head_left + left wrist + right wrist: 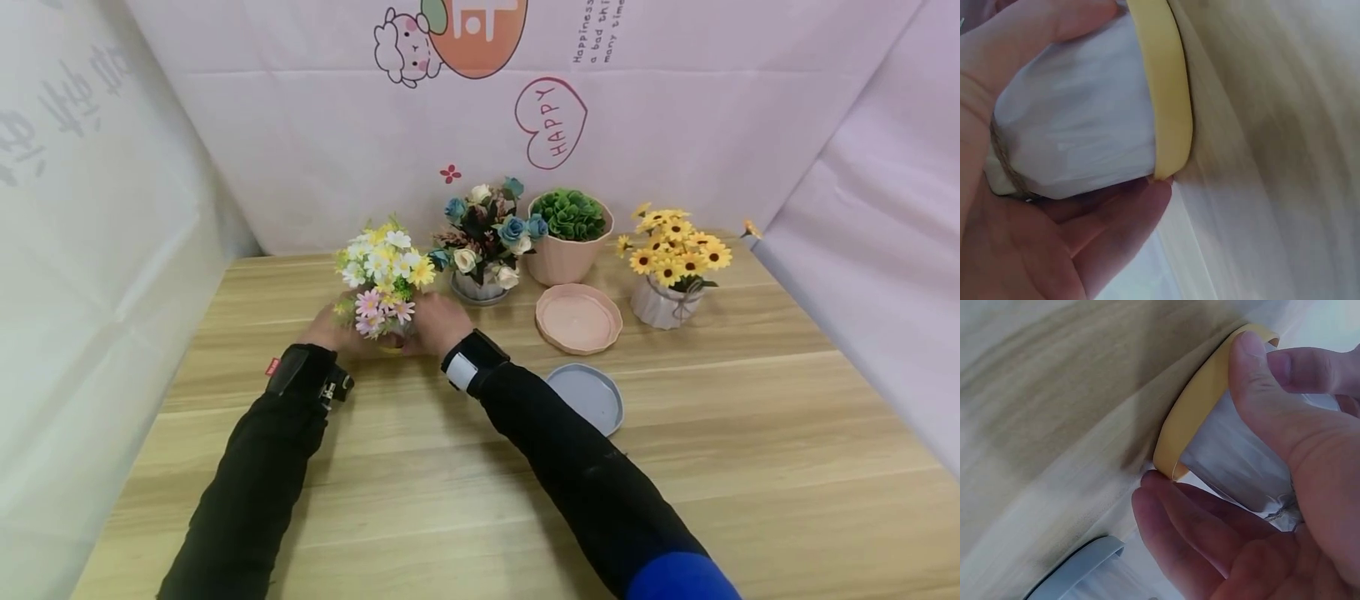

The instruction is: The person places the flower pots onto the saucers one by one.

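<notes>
In the head view, a pot of white, yellow and pink daisies (382, 271) stands at the left rear of the table. My left hand (330, 327) grips it from the left; my right hand (444, 321) is at its right side. Seen from the left wrist, the white pot (1085, 119) has twine round it and sits in a yellow saucer (1169, 94). My left thumb lies along the pot and the fingertips reach the saucer's edge. In the right wrist view, my right thumb presses the yellow saucer's rim (1200, 406), with fingers at its lower edge.
Right of the daisies stands a pot of blue and cream roses (487, 233) on a grey saucer. Beyond are a pink pot with green leaves (566, 250) and a pot of yellow flowers (667, 292). A pink saucer (577, 318) and a grey-blue saucer (588, 396) lie nearer.
</notes>
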`<state>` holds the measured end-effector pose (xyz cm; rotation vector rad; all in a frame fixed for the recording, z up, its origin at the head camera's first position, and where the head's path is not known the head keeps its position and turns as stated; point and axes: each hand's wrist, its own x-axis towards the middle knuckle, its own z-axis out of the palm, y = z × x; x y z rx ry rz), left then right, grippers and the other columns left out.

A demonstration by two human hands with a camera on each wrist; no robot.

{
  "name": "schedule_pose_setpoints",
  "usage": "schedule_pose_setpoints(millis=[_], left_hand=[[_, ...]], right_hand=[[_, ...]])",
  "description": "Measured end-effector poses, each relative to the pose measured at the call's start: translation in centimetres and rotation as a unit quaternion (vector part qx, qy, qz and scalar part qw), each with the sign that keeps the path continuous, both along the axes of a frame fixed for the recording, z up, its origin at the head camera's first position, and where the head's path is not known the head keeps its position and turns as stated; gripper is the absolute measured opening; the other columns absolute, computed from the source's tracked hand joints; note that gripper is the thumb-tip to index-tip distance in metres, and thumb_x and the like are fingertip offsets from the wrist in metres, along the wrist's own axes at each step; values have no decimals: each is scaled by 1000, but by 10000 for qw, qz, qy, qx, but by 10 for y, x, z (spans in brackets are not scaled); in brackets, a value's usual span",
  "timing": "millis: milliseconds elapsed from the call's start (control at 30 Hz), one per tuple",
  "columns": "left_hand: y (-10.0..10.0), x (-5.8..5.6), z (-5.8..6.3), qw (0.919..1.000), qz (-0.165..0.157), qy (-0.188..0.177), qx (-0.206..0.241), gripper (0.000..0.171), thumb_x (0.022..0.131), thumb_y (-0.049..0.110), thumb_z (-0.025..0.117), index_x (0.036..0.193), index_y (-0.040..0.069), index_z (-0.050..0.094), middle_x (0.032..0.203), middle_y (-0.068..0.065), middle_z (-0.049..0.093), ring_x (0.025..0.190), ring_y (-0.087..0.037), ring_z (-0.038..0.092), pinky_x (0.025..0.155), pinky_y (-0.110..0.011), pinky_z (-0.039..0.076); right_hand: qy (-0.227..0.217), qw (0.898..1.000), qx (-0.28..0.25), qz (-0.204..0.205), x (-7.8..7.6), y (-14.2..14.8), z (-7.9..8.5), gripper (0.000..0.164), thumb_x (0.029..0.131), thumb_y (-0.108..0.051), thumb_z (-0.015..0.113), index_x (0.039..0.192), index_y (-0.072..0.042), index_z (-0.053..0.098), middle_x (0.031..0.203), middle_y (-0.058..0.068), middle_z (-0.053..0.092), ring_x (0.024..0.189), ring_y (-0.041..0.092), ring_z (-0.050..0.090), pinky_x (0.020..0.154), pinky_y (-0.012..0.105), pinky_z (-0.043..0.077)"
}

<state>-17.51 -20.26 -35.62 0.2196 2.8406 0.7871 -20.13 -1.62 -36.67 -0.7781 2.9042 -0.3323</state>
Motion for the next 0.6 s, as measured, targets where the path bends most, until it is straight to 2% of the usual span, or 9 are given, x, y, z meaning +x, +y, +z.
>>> schedule_pose_setpoints(millis=[100,200,333,500,600], left_hand=[[1,-7,1,9999,-136,43,10,83,92,27,79,158,-4,40,162,-29,42,149,-48,43,125,-61,37],[1,-15,1,9993,-208,-66,306,84,90,29,84,158,4,43,161,-23,47,149,-44,45,125,-60,38],[-1,-24,1,9991,-207,-149,340,84,89,28,85,158,5,43,161,-21,48,150,-41,45,125,-59,37],[-4,-32,2,9982,-190,-276,507,86,90,28,85,160,6,40,163,-19,45,151,-39,42,127,-57,35],[-6,-35,2,9991,-144,-240,334,86,91,31,83,160,7,39,163,-19,45,151,-39,43,127,-57,35]], right_hand=[[-23,9999,45,-124,-2,-4,1,69,84,-38,91,138,-6,62,121,13,76,105,25,76,86,37,66],[-35,9996,160,-222,-6,-7,1,58,85,-40,89,128,-7,69,110,11,79,95,23,77,79,34,66],[-88,9990,254,-348,-11,-13,2,53,86,-43,87,124,-8,73,103,10,79,90,21,77,75,32,64],[-159,9983,350,-435,-21,-18,1,69,85,-44,88,139,-10,64,116,10,79,100,22,77,79,33,65],[-138,9983,356,-448,-27,-20,1,83,84,-45,89,151,-10,55,121,11,78,103,22,77,79,33,65]])
